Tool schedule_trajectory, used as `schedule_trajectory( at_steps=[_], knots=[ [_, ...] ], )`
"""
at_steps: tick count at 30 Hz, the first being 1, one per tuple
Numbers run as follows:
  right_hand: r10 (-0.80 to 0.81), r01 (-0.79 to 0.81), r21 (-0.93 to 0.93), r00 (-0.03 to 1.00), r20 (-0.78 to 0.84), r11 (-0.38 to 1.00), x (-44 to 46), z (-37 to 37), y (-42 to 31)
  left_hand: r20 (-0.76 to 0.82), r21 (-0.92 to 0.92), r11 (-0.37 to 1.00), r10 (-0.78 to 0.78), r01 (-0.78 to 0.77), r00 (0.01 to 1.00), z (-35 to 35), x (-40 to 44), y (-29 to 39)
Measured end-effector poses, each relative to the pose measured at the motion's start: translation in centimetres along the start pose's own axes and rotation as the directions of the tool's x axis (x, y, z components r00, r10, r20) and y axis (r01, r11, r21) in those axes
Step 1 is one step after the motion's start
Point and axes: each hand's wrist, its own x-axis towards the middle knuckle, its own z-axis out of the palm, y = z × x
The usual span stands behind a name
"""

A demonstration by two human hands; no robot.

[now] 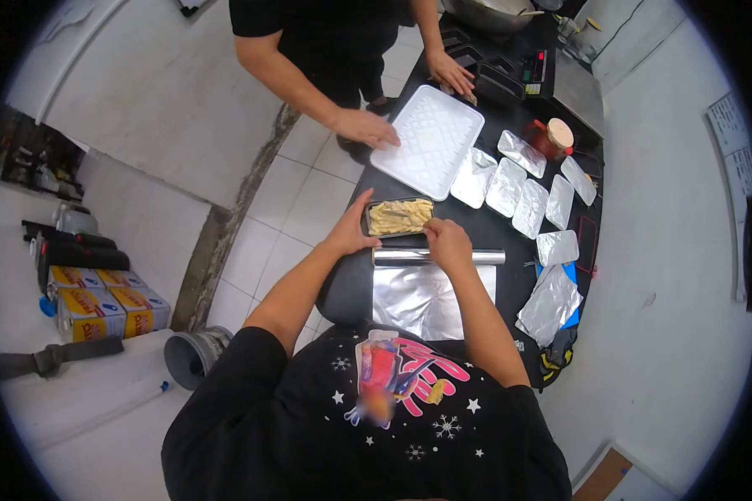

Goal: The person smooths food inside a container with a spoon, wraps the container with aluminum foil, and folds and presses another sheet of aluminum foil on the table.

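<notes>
A small dark rectangular loaf pan (401, 234) full of lumpy pale-yellow food (405, 219) sits at the near edge of the black table. My left hand (353, 227) grips its left end, thumb at the near corner and fingers at the far one. At the pan's right end, my right hand (449, 244) is closed in a pinch; what it holds, if anything, I cannot make out. A thin greyish streak shows on the food. Just below the pan lies a roll of aluminium foil (401, 256), with a sheet of foil (414, 301) drawn out toward me.
Across the table, a co-worker's hand (368, 127) touches a white tray (434, 138); their other hand (451, 73) is near dark pans (497, 82). Several foil-covered packs (506, 185) lie to the right, near a red jug (551, 138), a scale (536, 68) and loose foil sheets (550, 305).
</notes>
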Motion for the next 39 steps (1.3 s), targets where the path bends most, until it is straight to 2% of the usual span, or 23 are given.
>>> schedule_trajectory(
  at_steps=[1,5,7,10,22,25,31,34,38,39],
  knots=[
    [0.02,-0.021,0.02,0.999,0.031,1.0,-0.1,-0.5,-0.4,-0.007,-0.033,0.999,-0.012,0.011,1.0,0.0,-0.2,-0.2],
    [-0.055,0.061,-0.037,0.99,0.129,0.997,-0.4,-1.2,-1.2,-0.011,-0.149,0.989,-0.013,0.011,1.0,0.4,-0.3,-1.1],
    [-0.104,0.113,-0.061,0.985,0.137,0.992,-0.4,-1.3,-1.7,-0.01,-0.14,0.99,-0.019,0.017,1.0,0.4,-0.3,-1.1],
    [-0.072,0.095,-0.124,0.981,0.179,0.988,-0.2,-1.4,-2.4,-0.014,-0.145,0.989,-0.016,0.014,1.0,0.3,-0.4,-0.9],
    [-0.051,0.1,-0.275,0.982,0.18,0.956,1.2,1.0,-2.6,-0.029,-0.138,0.99,-0.006,0.002,1.0,0.4,-0.3,-0.9],
    [0.014,0.06,-0.326,0.976,0.219,0.943,1.6,0.1,-4.2,-0.032,-0.138,0.99,-0.011,0.007,0.999,0.3,-0.3,-0.7],
    [-0.051,0.141,-0.361,0.968,0.247,0.922,1.9,-0.4,-5.6,-0.024,-0.113,0.993,-0.027,0.024,0.999,0.2,-0.3,-0.8],
    [-0.008,0.136,-0.422,0.956,0.292,0.896,2.0,-1.6,-6.1,-0.004,-0.124,0.992,-0.012,0.012,1.0,0.1,-0.2,-0.6],
    [-0.105,0.136,-0.368,0.989,0.102,0.92,1.9,-2.2,-4.2,0.003,-0.146,0.989,-0.013,0.013,1.0,0.0,-0.3,-0.6],
    [-0.109,0.137,-0.357,0.989,0.097,0.924,1.9,-1.9,-3.5,0.006,-0.14,0.99,-0.017,0.018,1.0,0.0,-0.4,-0.5]
  ],
)
